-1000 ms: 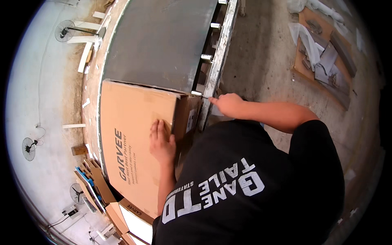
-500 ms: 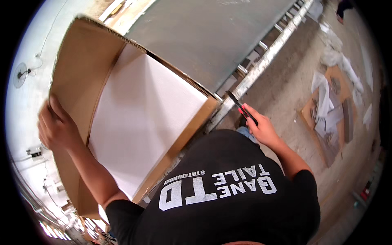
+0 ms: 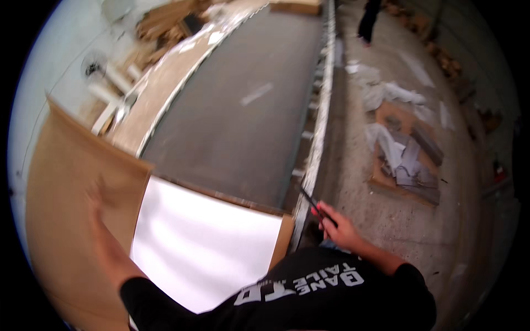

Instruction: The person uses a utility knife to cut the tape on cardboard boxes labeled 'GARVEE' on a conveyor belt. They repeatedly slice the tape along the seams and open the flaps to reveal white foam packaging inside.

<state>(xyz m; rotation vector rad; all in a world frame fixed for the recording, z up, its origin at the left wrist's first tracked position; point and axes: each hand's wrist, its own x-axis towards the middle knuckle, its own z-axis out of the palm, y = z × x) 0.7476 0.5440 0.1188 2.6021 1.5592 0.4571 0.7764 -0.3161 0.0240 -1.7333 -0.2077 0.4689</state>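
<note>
My left hand [image 3: 96, 194], smeared by motion, lies with its fingers stretched out against the inside of a large brown cardboard flap [image 3: 61, 220]. This flap is the left side of an open carton. A smooth white sheet or panel [image 3: 207, 237] fills the bottom of the carton, its lower part hidden behind my body. My right hand [image 3: 343, 227] is wrapped round a slim black utility knife [image 3: 314, 203] with its tip pointing up and left. The knife is beside the carton's right corner, apart from the cardboard.
A long grey conveyor belt [image 3: 237, 105] with a pale metal side rail [image 3: 323, 121] runs away beyond the carton. On the right floor, scraps and plastic cover a flattened cardboard piece [image 3: 381, 177]. A person [image 3: 368, 25] stands far off. Another carton [image 3: 295, 6] sits at the belt's far end.
The left flap has swung outward and down to the left, with my left hand moving from its edge onto its inner face. My right hand keeps the knife. The view has shifted.
</note>
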